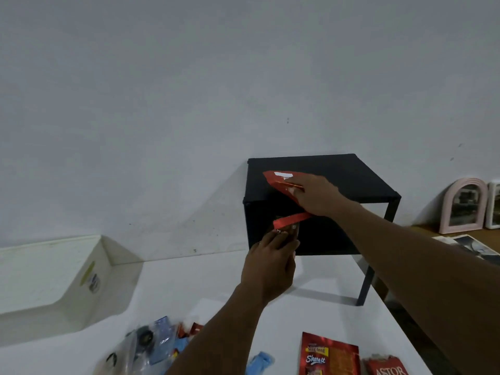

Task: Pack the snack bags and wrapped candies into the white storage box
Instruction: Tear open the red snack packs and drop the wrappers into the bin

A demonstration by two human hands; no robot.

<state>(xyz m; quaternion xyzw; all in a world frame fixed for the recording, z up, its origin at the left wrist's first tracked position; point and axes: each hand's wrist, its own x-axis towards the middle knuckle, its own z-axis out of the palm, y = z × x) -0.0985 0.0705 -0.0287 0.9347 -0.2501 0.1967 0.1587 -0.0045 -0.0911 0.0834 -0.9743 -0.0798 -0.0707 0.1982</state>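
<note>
The person stands at a white table [311, 315] and both arms reach forward to a black shelf [338, 182] that stands at the far side against the wall. The right hand [316, 196] lies on top of the shelf and presses its fingers around a red snack bag [278, 180], which is lifted a little from the black surface. The left hand [270, 263] is lower, in front of the shelf's opening, and it grips another red packet [289, 220] by its lower end; this packet stretches up toward the right wrist. The white storage box [51, 277] stands well apart at the left side of the table, with a sticker on its side wall. Near the front edge lie more snacks: a red Beng-Beng bag [330, 355], a red Astor pack [387, 368] just beside it, a blue wrapped candy [259, 361], and a blurred heap of clear and blue wrappers [151, 345]. A pink arched mirror [460, 209] leans at the wall on the right.
</note>
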